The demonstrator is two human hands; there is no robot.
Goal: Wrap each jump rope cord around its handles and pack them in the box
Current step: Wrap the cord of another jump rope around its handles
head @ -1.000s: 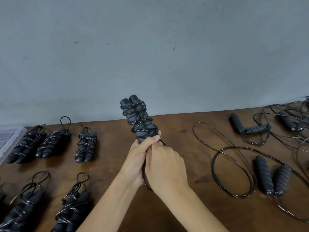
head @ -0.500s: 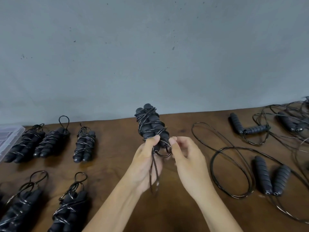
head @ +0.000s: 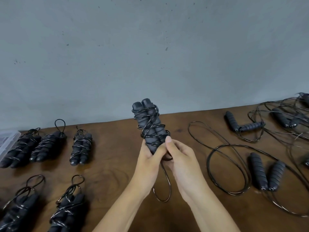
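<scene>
The brown wooden worktop [head: 117,164] runs along a grey plaster wall [head: 150,47], and the person's hands meet over its middle. Half a second ago the right hand [head: 181,162] stood a little apart from the bundle with its fingers spread; now it has closed back in against the left hand [head: 148,158], thumb up, and appears to pinch the thin black cord at the bundle's lower end. The left hand grips the base of the pair of black foam handles [head: 148,128], held upright above the worktop, just as it did before. A second ago the right hand covered that base completely. The loose cord loop [head: 163,185] hanging below the hands looks longer now, so I judge the last turn is being tucked and this rope is nearly ready to set down.

To the left lie five finished black wrapped bundles: three in a far row [head: 48,146] and two nearer the person [head: 66,210], well apart from the hands. At the far left edge sits a corner of the clear plastic box [head: 9,141], with nothing between it and the row.

To the right lies an unwrapped black rope [head: 265,174] with handles side by side and cord sprawled in wide loops [head: 222,164]; behind it lie more tangled ropes [head: 245,126]. Those loops overlap, so lifting one could drag a neighbour.
</scene>
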